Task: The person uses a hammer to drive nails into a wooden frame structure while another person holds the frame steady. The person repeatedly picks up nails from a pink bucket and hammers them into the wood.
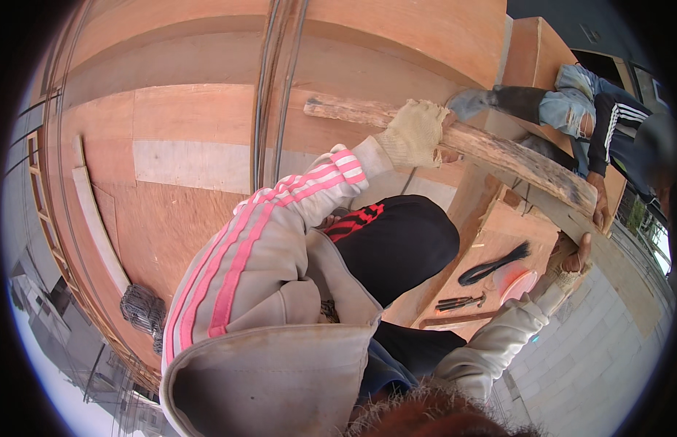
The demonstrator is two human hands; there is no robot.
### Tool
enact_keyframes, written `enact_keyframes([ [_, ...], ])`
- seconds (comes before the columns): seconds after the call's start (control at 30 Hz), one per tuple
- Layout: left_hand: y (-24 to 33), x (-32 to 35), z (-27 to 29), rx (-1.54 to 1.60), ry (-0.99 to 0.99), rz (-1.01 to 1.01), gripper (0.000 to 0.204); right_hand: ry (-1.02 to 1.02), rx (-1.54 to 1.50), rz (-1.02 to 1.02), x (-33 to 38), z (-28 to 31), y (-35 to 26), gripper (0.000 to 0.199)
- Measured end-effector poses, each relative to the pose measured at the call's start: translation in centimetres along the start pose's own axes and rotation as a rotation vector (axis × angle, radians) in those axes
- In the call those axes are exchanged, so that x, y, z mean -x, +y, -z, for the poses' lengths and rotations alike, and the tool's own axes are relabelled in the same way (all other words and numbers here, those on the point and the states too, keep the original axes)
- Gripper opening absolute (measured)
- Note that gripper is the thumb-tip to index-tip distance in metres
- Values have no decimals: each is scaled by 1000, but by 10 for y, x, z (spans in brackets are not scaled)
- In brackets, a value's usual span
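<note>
A long, rough wooden beam [513,155] slants across the upper right. My left hand [413,135], in a knitted cream glove with bare fingertips, is closed around it near the middle. A flatter board [553,211] runs below the beam's right half. At its lower right end my right hand [573,261] grips the edge with thumb upward; its fingers are partly hidden. A co-worker's hand [599,202] holds the beam's right end. Under the board, on a plywood surface, lie a bundle of black tie wire [495,264], a hammer [461,302] and a pinkish round container [518,286].
The co-worker [571,109] crouches at the far right with a boot against the beam. Steel rods [269,95] cross the plywood deck [185,240]. A wire coil [143,309] and a narrow wooden strip [98,226] lie left. Grey block paving [571,364] shows lower right, below the deck.
</note>
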State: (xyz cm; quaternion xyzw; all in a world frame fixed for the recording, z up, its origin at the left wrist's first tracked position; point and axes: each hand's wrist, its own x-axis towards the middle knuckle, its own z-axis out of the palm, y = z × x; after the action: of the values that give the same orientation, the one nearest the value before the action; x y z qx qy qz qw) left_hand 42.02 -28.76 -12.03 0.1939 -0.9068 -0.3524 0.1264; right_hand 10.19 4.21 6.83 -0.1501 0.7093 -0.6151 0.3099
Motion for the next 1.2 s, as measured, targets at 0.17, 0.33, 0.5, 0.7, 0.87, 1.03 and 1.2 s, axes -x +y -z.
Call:
enact_keyframes([
  [0.17,-5,-22,18,141,92,90,77,25,38,137,7,-67,-4,95],
  [0.33,-18,-48,54,606,555,172,70,55,266,93,-9,-77,-16,87],
  [0.5,-34,-35,86,1474,707,1,60,29,362,18,4,-49,-18,86],
  [0.7,-51,34,129,1366,1081,165,56,82,364,118,7,-79,-19,85],
  [0.87,-81,75,112,1266,1165,467,56,30,554,127,15,-59,-24,77],
  [1.03,-22,44,94,1576,1082,554,50,-230,934,-283,62,-62,-36,50],
  [1.2,29,-14,66,1771,941,402,60,-338,1079,168,92,-112,-52,52],
])
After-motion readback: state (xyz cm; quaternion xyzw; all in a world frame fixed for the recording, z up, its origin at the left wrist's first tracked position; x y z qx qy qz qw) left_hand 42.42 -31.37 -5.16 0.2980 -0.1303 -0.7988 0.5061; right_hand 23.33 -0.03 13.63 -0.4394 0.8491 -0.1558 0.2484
